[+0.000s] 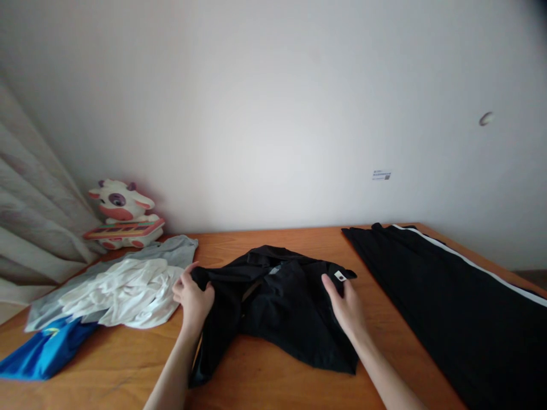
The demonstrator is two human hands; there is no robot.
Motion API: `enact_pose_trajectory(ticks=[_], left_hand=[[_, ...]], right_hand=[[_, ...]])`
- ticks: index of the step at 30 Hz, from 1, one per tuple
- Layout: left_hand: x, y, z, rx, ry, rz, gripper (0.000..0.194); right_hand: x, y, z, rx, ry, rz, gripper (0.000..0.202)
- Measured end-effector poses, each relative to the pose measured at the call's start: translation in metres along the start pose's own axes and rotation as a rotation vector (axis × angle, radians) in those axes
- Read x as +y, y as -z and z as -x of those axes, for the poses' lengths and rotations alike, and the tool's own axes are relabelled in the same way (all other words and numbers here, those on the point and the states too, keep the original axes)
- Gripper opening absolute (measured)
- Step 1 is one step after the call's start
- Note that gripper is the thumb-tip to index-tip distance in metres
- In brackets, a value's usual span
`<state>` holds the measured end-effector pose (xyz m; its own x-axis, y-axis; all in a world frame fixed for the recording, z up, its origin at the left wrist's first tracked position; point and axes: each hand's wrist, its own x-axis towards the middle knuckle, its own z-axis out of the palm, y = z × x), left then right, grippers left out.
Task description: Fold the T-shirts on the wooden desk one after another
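Note:
A crumpled black garment (282,302) with a small white label lies in front of me, its middle bunched up and its lower edge spread toward me. It looks like a top, but the folds hide its exact kind. My left hand (194,293) is closed on its upper left end, the thumb in front. At the opposite end, my right hand (345,304) grips the fabric beside the white label (339,276), with most of its fingers hidden behind the cloth.
The wooden table (265,370) meets a pale wall. On the left lie white clothing (132,290), grey clothing (182,247) and blue clothing (51,347), with a cow toy keyboard (123,219) behind. Black trousers (444,307) with a white stripe lie at the right.

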<state>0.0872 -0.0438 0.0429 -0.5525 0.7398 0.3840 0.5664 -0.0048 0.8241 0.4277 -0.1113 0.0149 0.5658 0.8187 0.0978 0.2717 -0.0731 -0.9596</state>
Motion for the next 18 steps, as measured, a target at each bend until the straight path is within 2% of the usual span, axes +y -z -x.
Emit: enact_pose_trajectory(ticks=[2, 3, 5, 6, 7, 9, 11, 13, 15, 18], left_hand=[[0.007, -0.002, 0.013, -0.067, -0.303, -0.255, 0.038], [0.010, -0.004, 0.019, -0.133, -0.416, -0.288, 0.035], [0.013, -0.009, 0.029, -0.315, -0.556, -0.283, 0.046], [0.013, -0.012, 0.032, -0.399, -0.570, -0.274, 0.054], [0.012, -0.015, 0.034, -0.470, -0.553, -0.268, 0.059], [0.007, -0.020, 0.032, -0.561, -0.458, -0.233, 0.051], [0.002, -0.022, 0.024, -0.552, -0.315, -0.112, 0.035], [-0.003, -0.020, 0.014, -0.446, -0.142, 0.078, 0.025], [-0.005, -0.018, 0.006, -0.312, 0.004, 0.249, 0.024], [-0.003, -0.014, 0.002, -0.152, 0.077, 0.402, 0.036]], right_hand=[[0.002, -0.006, 0.012, -0.040, 0.163, 0.135, 0.066], [0.004, -0.009, 0.016, -0.056, 0.250, 0.203, 0.066], [0.009, -0.013, 0.023, -0.087, 0.387, 0.325, 0.060], [0.011, -0.015, 0.024, -0.108, 0.417, 0.361, 0.052], [0.014, -0.016, 0.024, -0.130, 0.422, 0.373, 0.043], [0.017, -0.016, 0.020, -0.174, 0.399, 0.342, 0.032], [0.017, -0.013, 0.014, -0.195, 0.385, 0.293, 0.032], [0.015, -0.007, 0.007, -0.165, 0.389, 0.257, 0.036], [0.010, -0.002, 0.001, -0.060, 0.401, 0.213, 0.040], [0.003, 0.007, -0.007, 0.153, 0.449, 0.155, 0.043]])
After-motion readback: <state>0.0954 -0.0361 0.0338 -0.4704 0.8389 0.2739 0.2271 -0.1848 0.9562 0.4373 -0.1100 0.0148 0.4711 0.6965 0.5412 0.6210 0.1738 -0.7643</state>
